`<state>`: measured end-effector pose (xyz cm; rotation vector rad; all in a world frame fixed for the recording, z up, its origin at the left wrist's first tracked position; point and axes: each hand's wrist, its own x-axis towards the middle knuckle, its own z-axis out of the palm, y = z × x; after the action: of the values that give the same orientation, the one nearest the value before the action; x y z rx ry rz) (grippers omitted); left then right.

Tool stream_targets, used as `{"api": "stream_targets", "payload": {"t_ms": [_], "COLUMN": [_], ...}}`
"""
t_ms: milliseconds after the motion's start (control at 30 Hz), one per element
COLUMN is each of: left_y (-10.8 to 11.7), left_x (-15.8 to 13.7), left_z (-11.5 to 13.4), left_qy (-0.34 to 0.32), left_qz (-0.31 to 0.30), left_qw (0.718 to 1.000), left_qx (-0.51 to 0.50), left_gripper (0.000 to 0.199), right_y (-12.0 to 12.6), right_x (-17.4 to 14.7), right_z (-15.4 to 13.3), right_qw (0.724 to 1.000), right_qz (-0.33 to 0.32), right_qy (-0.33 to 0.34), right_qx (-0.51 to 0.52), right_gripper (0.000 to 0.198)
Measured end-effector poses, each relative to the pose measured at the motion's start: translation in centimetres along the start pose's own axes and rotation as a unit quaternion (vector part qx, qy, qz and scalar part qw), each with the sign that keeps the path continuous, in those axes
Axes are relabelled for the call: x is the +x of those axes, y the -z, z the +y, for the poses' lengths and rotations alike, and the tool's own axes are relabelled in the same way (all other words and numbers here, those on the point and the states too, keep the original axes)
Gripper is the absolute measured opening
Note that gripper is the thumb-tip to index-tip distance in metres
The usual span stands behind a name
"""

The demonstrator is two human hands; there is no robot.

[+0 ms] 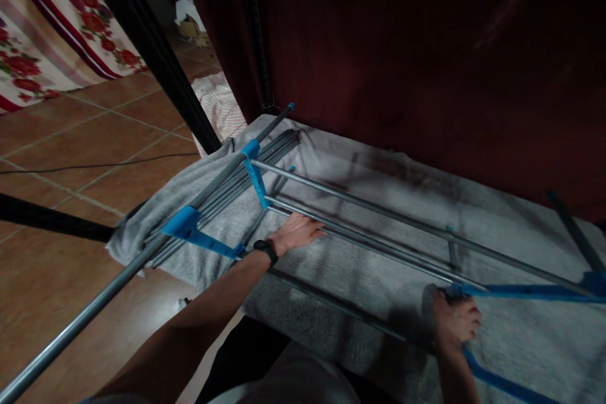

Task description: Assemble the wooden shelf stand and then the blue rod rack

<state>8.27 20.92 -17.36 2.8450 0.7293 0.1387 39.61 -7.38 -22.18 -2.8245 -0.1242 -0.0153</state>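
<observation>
A rack of grey metal tubes with blue plastic brackets lies across a grey fleece blanket (341,309). My left hand (298,231), with a black band at the wrist, is closed over the thin metal rods (369,240) near their left end. Its thumb is hidden. Close by are the left blue brackets (258,180), fixed to a long tube (108,290). On the right, my right hand (455,319) is curled beside the inner end of a blue bracket (525,292). What lies in its fingers is mostly hidden. Another blue bracket (506,382) extends below that hand.
Several loose metal rods (269,154) lie bundled at the blanket's left. Black posts (151,44) frame the left side, and a dark red curtain (402,76) hangs behind. A cable (99,165) crosses the tiled floor (108,120) near a floral curtain (89,19).
</observation>
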Motion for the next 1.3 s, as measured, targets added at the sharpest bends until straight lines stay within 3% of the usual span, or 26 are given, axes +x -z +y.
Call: {"api": "stream_targets", "payload": {"t_ms": [233, 433, 933, 1100, 1300], "left_y": [-0.1, -0.4, 0.5, 0.6, 0.8], "left_x": [0.2, 1.4, 1.9, 1.9, 1.9], "left_z": [-0.4, -1.1, -0.6, -0.3, -0.3], "left_qy": [-0.002, 0.023, 0.054, 0.03, 0.048], "left_qz": [-0.006, -0.04, -0.118, -0.116, -0.12], "left_qw": [1.0, 0.999, 0.991, 0.99, 0.99], "left_qx": [-0.01, 0.005, 0.04, 0.071, 0.052], "left_gripper": [0.047, 0.054, 0.06, 0.06, 0.061], "right_y": [2.9, 2.0, 2.2, 2.4, 2.5], "right_x": [-2.1, -0.9, -1.0, -1.1, -1.1], "right_z": [-2.6, -2.6, -2.6, -2.7, -2.7], "right_qw": [0.999, 0.999, 1.0, 1.0, 1.0], "right_qz": [-0.013, 0.01, -0.003, -0.008, -0.014], "right_qy": [0.012, -0.007, -0.003, -0.004, -0.003], "right_qx": [-0.028, -0.029, -0.006, -0.006, -0.005], "right_gripper": [0.066, 0.064, 0.066, 0.067, 0.067]}}
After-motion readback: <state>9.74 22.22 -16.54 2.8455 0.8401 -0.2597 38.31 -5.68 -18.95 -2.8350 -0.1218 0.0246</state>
